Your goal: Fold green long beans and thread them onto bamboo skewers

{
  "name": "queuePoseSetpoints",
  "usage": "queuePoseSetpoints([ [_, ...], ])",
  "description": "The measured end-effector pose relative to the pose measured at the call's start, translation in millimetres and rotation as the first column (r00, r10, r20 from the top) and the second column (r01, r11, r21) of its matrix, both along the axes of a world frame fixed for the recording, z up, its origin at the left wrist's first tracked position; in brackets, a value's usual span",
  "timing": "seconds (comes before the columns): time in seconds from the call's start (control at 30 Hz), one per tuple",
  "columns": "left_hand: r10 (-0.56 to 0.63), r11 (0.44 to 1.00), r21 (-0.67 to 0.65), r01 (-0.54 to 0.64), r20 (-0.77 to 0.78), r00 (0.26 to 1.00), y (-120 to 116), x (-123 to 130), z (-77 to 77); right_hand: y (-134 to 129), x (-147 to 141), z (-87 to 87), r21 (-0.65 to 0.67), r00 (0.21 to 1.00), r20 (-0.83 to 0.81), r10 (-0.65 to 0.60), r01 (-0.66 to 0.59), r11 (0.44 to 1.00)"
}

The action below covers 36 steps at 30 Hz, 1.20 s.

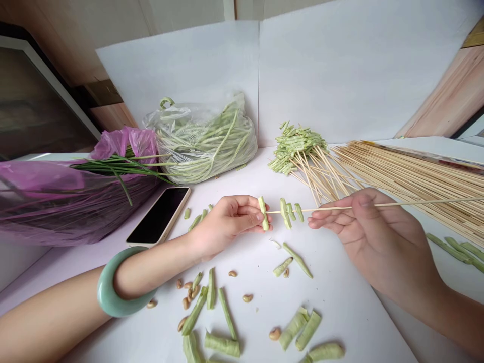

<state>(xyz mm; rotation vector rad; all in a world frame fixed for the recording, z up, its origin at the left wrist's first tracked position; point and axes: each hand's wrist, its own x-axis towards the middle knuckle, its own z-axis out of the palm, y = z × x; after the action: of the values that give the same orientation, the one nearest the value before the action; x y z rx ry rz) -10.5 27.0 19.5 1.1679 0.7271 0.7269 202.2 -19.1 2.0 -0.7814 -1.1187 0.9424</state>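
Note:
My left hand (238, 219) pinches a short piece of green bean (262, 213) at the tip of a thin bamboo skewer (416, 202). Farther along that skewer sit several more bean pieces (285, 213), spaced a little apart. Between thumb and fingers, my right hand (378, 237) grips the skewer's shaft, which runs out past the right edge of the view. Below the hands, cut bean pieces (222, 345) and brown bean seeds (247, 298) lie scattered on the white surface. A green bangle (109, 285) circles my left wrist.
At the back right lies a pile of filled bean skewers (298, 143) beside a large spread of bare skewers (412, 176). A clear bag of long beans (212, 141), a purple bag of green stalks (75, 201) and a phone (159, 216) are on the left. White boards (340, 70) stand behind.

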Motion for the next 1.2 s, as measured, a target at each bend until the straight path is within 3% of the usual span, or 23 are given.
queuePoseSetpoints([
  [0.57, 0.046, 0.975, 0.22, -0.038, -0.032, 0.998, -2.0, 0.0, -3.2, -12.3, -0.8, -4.7, 0.215, 0.963, 0.245, -0.109, 0.056, 0.975],
  [0.9, 0.046, 0.965, 0.262, -0.029, -0.059, 0.997, -4.5, 1.1, -2.8, -14.0, -4.0, -10.3, 0.203, 0.962, 0.27, 0.027, -0.085, 0.975],
  [1.2, 0.046, 0.95, 0.31, -0.021, -0.074, 0.996, -6.1, -0.7, -5.5, -13.7, -6.3, -9.0, 0.149, 0.97, 0.221, 0.098, -0.133, 0.98],
])
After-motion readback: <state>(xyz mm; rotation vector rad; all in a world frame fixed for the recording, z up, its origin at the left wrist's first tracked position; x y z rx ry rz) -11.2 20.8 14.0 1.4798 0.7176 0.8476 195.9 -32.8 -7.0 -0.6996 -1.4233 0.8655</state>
